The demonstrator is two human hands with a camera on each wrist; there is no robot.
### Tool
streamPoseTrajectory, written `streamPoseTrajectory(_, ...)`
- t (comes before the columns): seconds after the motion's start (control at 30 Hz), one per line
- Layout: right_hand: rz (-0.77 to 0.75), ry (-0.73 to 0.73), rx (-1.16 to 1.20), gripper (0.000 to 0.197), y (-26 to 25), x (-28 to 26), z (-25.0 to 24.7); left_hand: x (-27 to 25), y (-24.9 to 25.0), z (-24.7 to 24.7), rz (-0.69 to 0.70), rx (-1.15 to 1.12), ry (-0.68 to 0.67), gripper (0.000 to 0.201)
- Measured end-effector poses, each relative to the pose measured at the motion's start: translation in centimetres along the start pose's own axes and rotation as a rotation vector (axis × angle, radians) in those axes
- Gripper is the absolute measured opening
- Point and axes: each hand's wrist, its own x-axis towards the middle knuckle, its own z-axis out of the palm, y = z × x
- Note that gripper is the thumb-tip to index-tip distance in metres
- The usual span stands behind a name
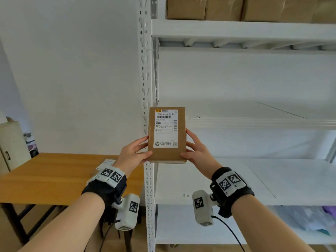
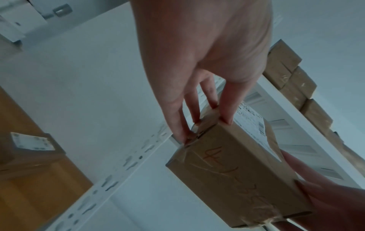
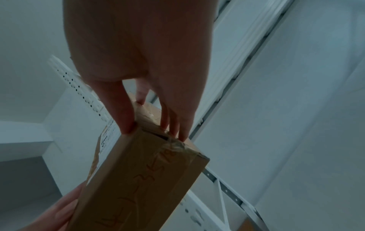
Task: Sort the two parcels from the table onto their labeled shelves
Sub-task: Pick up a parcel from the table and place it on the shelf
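Observation:
A brown cardboard parcel (image 1: 166, 135) with a white shipping label is held upright in the air in front of the white shelving unit's (image 1: 148, 99) left post. My left hand (image 1: 134, 151) grips its lower left edge, thumb on the front. My right hand (image 1: 195, 150) grips its lower right edge. The wrist views show the parcel (image 2: 233, 168) (image 3: 138, 179) from below, handwriting on its bottom face, fingers of the left hand (image 2: 199, 100) and right hand (image 3: 146, 100) pinching its ends. A second parcel (image 2: 29, 150) with a white label lies on the wooden table (image 1: 54, 179), behind my left wrist.
The middle shelf (image 1: 254, 122) and lower shelf (image 1: 236, 180) carry small handwritten labels on their front edges. Several brown boxes (image 1: 236, 8) stand on the top shelf. Bagged items (image 1: 309, 220) lie on the bottom shelf at right. A beige cabinet (image 1: 11, 144) stands at far left.

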Motion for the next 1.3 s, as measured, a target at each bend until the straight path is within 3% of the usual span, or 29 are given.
streamPoseTrajectory(0.2,-0.046,0.001,0.035,0.082,-3.8,1.4,-5.2,3.2,4.6,4.2,0.065,0.024,-0.041,0.054)
streamPoseTrajectory(0.37,-0.085,0.084,0.050,0.062,-7.1,5.1,-9.3,8.3,7.9,6.8,0.088,0.018,-0.127,0.053)
streamPoseTrajectory(0.53,-0.095,0.113,0.049,0.056,-9.9,9.4,-12.1,13.9,9.9,8.5,0.118,-0.058,-0.173,0.051)
streamPoseTrajectory(0.83,-0.057,0.200,0.100,0.047,-10.6,17.8,-14.7,22.4,10.7,11.1,0.169,0.008,-0.071,0.036)
streamPoseTrajectory(1.03,0.011,0.138,0.065,0.039,-9.8,21.8,-15.8,25.2,10.3,12.1,0.171,0.177,-0.005,0.031)
streamPoseTrajectory(1.3,0.099,0.082,0.062,0.031,-8.4,25.5,-16.3,28.1,9.6,12.5,0.065,0.266,0.035,0.032)
